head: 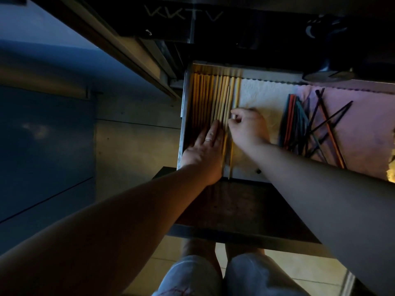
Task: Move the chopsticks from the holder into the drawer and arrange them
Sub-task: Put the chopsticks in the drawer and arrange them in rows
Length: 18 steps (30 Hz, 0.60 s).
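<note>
One dim drawer (pixel 182 116): left grip (pixel 205 146) flat on chopsticks (pixel 213 97), right grip (pixel 248 127) seemingly pinching one.

Both bare forearms reach forward. The left hand (pixel 205 146) lies flat, fingers straight and together. The right hand (pixel 249 127) is curled, fingertips pinching a pale chopstick (pixel 236 92).

Thin ring (pixel 208 140) on L hand (pixel 204 147); bare forearms (pixel 128 207); pale denim shorts (pixel 190 276).
</note>
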Available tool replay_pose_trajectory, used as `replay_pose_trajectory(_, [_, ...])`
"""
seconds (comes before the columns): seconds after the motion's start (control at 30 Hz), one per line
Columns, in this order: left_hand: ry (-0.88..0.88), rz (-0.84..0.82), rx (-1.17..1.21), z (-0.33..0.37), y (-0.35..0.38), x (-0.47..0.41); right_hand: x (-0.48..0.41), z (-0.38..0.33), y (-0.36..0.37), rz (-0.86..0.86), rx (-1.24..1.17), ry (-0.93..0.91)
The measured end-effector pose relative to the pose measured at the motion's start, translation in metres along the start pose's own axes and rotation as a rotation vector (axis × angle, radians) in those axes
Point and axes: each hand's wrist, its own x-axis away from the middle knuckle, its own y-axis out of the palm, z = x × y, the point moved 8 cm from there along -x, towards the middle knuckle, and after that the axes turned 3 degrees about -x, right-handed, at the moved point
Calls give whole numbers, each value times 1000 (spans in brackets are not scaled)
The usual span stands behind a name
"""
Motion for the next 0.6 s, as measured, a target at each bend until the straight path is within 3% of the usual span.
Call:
replay_pose_trajectory(0.2, [-24, -26, 11, -1, 1, 0, -11, -3, 10, -5, 53, -4])
replay_pose_trajectory(0.4, [-16, -24, 14, -1, 2, -1, -8, -20, 7, 117, 84, -111])
replay_pose_trajectory(0.6, [-6, -4, 55, -2, 2, 0, -9, -15, 11, 108, 109, -33])
